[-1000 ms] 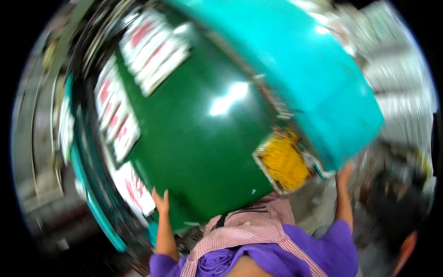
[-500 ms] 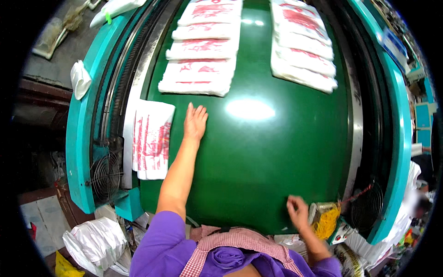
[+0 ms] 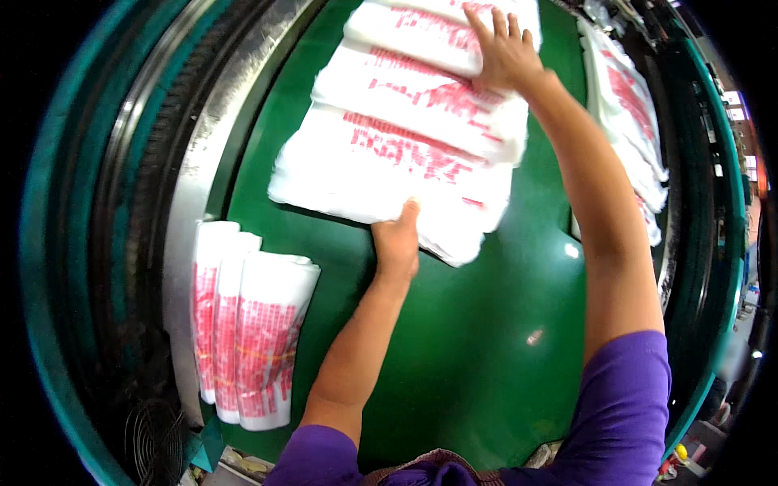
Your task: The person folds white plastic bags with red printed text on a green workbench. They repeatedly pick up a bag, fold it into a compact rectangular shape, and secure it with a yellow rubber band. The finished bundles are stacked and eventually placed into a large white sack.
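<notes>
A row of overlapping bundles of flat white plastic bags with red print [image 3: 381, 174] lies on the green bed. At the nearest bundle's front edge is my left hand [image 3: 397, 243], its thumb on top and its other fingers hidden beneath the edge. My right hand [image 3: 506, 57] reaches over the far bundles, fingers spread, palm down on or just above the bags' right side. Beside my left forearm, several folded bundles of printed white bags [image 3: 263, 340] lie overlapped, with a thin yellowish band across them.
Another row of printed white bags [image 3: 620, 105] runs along the right side of the green bed [image 3: 478, 364]. A metal rail [image 3: 215, 138] borders the bed on the left. Teal machine frames [image 3: 53, 324] flank both sides, with a round wire guard [image 3: 154, 437] at the lower left.
My view has shifted closer to the left row. My left hand has moved onto the near bundle's edge. My right hand has gone from the bed's near right corner to the far bags.
</notes>
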The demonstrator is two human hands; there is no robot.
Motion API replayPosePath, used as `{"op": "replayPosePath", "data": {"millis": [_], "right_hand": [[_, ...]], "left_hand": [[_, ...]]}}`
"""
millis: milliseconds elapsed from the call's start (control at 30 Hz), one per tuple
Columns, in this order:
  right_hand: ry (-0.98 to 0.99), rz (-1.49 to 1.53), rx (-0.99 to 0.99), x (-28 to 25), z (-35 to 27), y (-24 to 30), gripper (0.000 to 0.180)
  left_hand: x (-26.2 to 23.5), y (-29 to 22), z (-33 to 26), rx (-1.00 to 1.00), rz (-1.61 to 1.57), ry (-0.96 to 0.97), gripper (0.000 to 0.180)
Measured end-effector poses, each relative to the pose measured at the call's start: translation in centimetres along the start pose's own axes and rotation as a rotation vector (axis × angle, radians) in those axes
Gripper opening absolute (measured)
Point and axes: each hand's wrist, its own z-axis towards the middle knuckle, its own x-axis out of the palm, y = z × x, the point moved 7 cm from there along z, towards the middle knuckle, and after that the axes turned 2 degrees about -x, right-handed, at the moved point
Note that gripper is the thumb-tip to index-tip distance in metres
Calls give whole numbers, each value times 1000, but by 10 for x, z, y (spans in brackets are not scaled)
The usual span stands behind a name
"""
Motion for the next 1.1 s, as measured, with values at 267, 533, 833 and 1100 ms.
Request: {"op": "replayPosePath", "data": {"millis": [267,533,833,1100], "right_hand": [[117,27,-126,24,47,27,41],[829,430,-242,15,-241,88,55],[882,1312,227,-38,-556,224,51],[309,2066,916,20,-446,141,54]], "left_hand": [[-10,-3,-18,65,388,85,37],[-173,43,-264,-215,710,401,46],[-226,-32,-328,-612,402,642,88],[44,-43,-149,-199,932,1232,75]]}}
